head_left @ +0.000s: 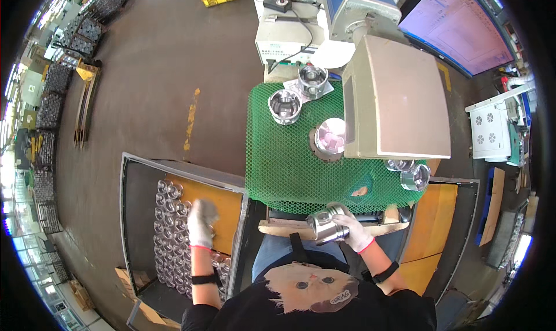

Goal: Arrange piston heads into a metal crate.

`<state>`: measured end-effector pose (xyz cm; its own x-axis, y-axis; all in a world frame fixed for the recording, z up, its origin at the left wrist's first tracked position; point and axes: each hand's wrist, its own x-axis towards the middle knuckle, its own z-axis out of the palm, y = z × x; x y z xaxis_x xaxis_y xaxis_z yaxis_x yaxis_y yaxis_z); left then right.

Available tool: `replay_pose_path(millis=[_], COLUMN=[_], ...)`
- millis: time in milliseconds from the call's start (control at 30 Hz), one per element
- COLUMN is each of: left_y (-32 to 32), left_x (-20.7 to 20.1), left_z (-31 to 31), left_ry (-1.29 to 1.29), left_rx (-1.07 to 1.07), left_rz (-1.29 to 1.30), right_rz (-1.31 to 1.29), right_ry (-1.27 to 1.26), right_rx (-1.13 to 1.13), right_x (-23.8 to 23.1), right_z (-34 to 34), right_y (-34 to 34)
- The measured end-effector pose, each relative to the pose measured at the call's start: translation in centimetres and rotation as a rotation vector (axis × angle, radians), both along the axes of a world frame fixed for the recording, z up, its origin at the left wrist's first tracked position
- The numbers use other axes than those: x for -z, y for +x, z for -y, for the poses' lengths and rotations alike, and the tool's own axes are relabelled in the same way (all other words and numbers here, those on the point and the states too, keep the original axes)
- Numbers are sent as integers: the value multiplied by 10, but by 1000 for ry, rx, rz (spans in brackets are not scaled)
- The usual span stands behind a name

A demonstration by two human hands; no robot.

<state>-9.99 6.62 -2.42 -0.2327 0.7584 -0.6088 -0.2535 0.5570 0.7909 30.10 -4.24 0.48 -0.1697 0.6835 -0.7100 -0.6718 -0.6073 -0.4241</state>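
My right hand [353, 231], in a white glove with a red cuff, grips a shiny metal piston [322, 225] just off the near edge of the green mesh mat [278, 174]. My left hand [201, 229], gloved the same way, is over the left bin beside rows of pistons [171, 232]. Motion smears its fingers, and whether it holds anything cannot be made out. On the mat, one piston [331, 135] sits on a round base, partly behind the beige machine head. Two more pistons, a near one [285, 106] and a far one [313, 80], stand at the mat's far left.
A beige machine head [405, 99] overhangs the mat's right side, with a piston [416, 178] by its near edge. The left bin's metal rim [185, 171] rises beside the mat. Another bin [431, 224] with an orange-brown board stands right. Behind are a control box [289, 41] and a screen [457, 26].
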Motion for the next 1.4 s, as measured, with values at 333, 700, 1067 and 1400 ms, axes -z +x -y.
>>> replay_pose_path(millis=[333, 700, 1067, 1400], left_y=[64, 325, 209, 7], left_x=[-66, 74, -58, -1], left_z=[-130, -138, -96, 88], left_ry=[478, 910, 459, -69], left_rx=[-397, 614, 485, -32], left_rz=[-642, -40, 136, 197], right_rz=[122, 198, 1640, 2002], right_ry=[-226, -270, 260, 633], right_rx=[205, 166, -351, -565], right_x=[23, 12, 14, 2], right_z=[49, 57, -111, -198], right_y=[64, 56, 59, 19])
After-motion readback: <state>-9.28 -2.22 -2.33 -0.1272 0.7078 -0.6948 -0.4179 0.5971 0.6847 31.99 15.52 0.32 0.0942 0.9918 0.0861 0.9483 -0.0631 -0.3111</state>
